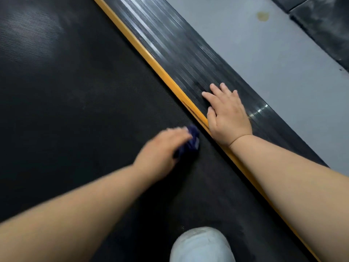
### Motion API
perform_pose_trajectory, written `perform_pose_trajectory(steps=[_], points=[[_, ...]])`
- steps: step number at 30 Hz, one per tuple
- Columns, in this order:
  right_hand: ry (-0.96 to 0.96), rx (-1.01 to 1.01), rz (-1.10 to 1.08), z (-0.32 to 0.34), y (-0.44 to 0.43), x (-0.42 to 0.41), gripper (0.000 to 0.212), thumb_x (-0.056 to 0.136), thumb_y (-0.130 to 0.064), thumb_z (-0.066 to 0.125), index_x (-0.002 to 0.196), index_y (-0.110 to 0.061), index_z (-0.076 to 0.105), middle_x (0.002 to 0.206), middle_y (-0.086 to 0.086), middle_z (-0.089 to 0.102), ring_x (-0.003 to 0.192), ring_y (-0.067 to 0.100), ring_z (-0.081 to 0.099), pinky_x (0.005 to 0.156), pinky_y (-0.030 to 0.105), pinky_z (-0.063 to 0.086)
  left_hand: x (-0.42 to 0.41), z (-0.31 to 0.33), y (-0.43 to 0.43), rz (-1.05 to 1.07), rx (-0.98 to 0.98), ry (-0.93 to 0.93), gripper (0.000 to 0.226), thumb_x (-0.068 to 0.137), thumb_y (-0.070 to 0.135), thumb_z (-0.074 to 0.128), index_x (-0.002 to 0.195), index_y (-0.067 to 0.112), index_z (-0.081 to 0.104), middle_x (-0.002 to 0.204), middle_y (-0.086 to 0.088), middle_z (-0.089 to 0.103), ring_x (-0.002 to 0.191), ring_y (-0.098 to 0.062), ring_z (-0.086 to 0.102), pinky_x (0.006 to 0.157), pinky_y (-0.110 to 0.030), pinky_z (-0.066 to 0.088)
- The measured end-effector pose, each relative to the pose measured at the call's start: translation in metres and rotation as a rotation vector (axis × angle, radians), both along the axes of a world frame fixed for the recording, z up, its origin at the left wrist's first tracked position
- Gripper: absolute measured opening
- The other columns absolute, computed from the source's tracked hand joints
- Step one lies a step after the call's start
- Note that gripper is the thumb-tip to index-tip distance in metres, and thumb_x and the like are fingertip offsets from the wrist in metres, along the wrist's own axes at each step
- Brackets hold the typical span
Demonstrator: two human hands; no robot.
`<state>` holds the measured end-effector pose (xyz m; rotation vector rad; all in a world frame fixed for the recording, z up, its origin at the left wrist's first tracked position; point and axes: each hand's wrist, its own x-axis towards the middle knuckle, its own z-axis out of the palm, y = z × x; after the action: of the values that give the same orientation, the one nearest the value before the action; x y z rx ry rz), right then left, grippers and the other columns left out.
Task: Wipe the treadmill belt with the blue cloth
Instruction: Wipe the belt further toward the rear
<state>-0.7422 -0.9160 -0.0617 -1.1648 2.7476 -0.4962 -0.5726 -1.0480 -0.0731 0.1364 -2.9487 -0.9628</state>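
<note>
The black treadmill belt [79, 110] fills the left and middle of the head view. My left hand [162, 148], blurred, holds a bunched dark blue cloth [190, 141] down on the belt close to its right edge. Most of the cloth is hidden under the hand. My right hand [226, 114] lies flat with straight fingers on the ribbed black side rail [179, 53], just right of the cloth.
A yellow strip [151, 59] runs diagonally between belt and side rail. Grey floor [264, 63] lies to the right, with dark mats [324, 25] at the top right corner. My knee in light trousers [202, 244] rests on the belt at the bottom.
</note>
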Motion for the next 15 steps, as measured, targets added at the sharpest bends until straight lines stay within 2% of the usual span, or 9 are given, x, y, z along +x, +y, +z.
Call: perform_pose_trajectory(steps=[2, 5, 6, 7, 9, 10, 12, 13, 15], points=[[0.004, 0.044, -0.002, 0.0, 0.0, 0.002, 0.045, 0.095, -0.021, 0.038, 0.139, -0.022, 0.046, 0.152, 0.001, 0.034, 0.145, 0.025, 0.017, 0.118, 0.043, 0.002, -0.019, 0.008, -0.04, 0.276, -0.048, -0.014, 0.04, 0.083, 0.01, 0.056, 0.122, 0.017, 0.061, 0.132, -0.005, 0.056, 0.12, -0.026, 0.051, 0.102, -0.027, 0.034], [0.032, 0.102, -0.029, 0.003, 0.002, 0.004, 0.043, 0.098, -0.028, 0.037, 0.14, -0.027, 0.042, 0.154, -0.003, 0.03, 0.146, 0.022, 0.011, 0.118, 0.043, -0.002, -0.052, 0.01, -0.069, 0.56, -0.065, -0.059, 0.042, 0.089, 0.011, 0.055, 0.13, 0.02, 0.052, 0.145, -0.003, 0.043, 0.137, -0.023, 0.033, 0.117, -0.037, 0.013], [0.041, 0.112, -0.041, 0.003, 0.007, 0.005, 0.042, 0.099, -0.03, 0.036, 0.14, -0.028, 0.042, 0.154, -0.003, 0.029, 0.146, 0.021, 0.01, 0.118, 0.044, -0.002, -0.059, 0.007, -0.062, 0.637, -0.042, -0.048, 0.042, 0.089, 0.011, 0.054, 0.13, 0.021, 0.051, 0.146, -0.002, 0.042, 0.137, -0.022, 0.033, 0.118, -0.04, 0.014], [0.047, 0.118, -0.051, 0.004, 0.013, 0.008, 0.042, 0.099, -0.032, 0.036, 0.141, -0.028, 0.042, 0.154, -0.003, 0.029, 0.146, 0.021, 0.01, 0.118, 0.044, -0.002, -0.062, 0.004, -0.049, 0.695, -0.006, -0.027, 0.042, 0.087, 0.01, 0.054, 0.126, 0.023, 0.053, 0.143, -0.001, 0.045, 0.133, -0.022, 0.038, 0.116, -0.042, 0.022], [0.038, 0.13, -0.084, 0.001, 0.03, 0.017, 0.045, 0.098, -0.036, 0.032, 0.142, -0.03, 0.039, 0.156, -0.004, 0.026, 0.146, 0.021, 0.01, 0.118, 0.043, -0.001, -0.054, -0.001, -0.006, 0.583, 0.075, 0.022, 0.039, 0.081, 0.009, 0.053, 0.116, 0.026, 0.057, 0.129, 0.002, 0.055, 0.119, -0.023, 0.049, 0.104, -0.042, 0.039], [0.029, 0.145, -0.11, 0.0, 0.037, 0.022, 0.048, 0.097, -0.038, 0.029, 0.144, -0.032, 0.036, 0.156, -0.006, 0.023, 0.146, 0.02, 0.01, 0.118, 0.043, 0.0, -0.043, -0.002, 0.018, 0.378, 0.085, 0.032, 0.04, 0.079, 0.008, 0.054, 0.114, 0.025, 0.059, 0.126, 0.001, 0.057, 0.115, -0.024, 0.051, 0.101, -0.041, 0.042], [0.017, 0.185, -0.154, -0.001, 0.041, 0.027, 0.05, 0.095, -0.039, 0.026, 0.146, -0.036, 0.03, 0.158, -0.01, 0.017, 0.146, 0.018, 0.008, 0.118, 0.044, 0.001, -0.016, 0.0, 0.038, -0.033, 0.065, 0.023, 0.044, 0.077, 0.004, 0.057, 0.118, 0.018, 0.061, 0.129, -0.005, 0.058, 0.118, -0.025, 0.052, 0.107, -0.045, 0.037], [0.013, 0.202, -0.16, -0.002, 0.039, 0.027, 0.05, 0.097, -0.038, 0.027, 0.146, -0.037, 0.027, 0.158, -0.011, 0.014, 0.147, 0.017, 0.006, 0.118, 0.044, 0.0, -0.014, 0.002, 0.023, -0.106, 0.041, 0.051, 0.046, 0.076, 0.001, 0.058, 0.119, 0.015, 0.062, 0.13, -0.007, 0.058, 0.119, -0.024, 0.052, 0.107, -0.046, 0.033], [0.01, 0.22, -0.185, -0.002, 0.035, 0.03, 0.048, 0.098, -0.036, 0.027, 0.146, -0.038, 0.025, 0.159, -0.011, 0.012, 0.147, 0.017, 0.004, 0.118, 0.045, -0.002, -0.023, 0.007, -0.021, 0.128, -0.011, 0.021, 0.044, 0.081, 0.002, 0.057, 0.121, 0.02, 0.06, 0.13, -0.005, 0.058, 0.118, -0.025, 0.052, 0.105, -0.04, 0.037]])
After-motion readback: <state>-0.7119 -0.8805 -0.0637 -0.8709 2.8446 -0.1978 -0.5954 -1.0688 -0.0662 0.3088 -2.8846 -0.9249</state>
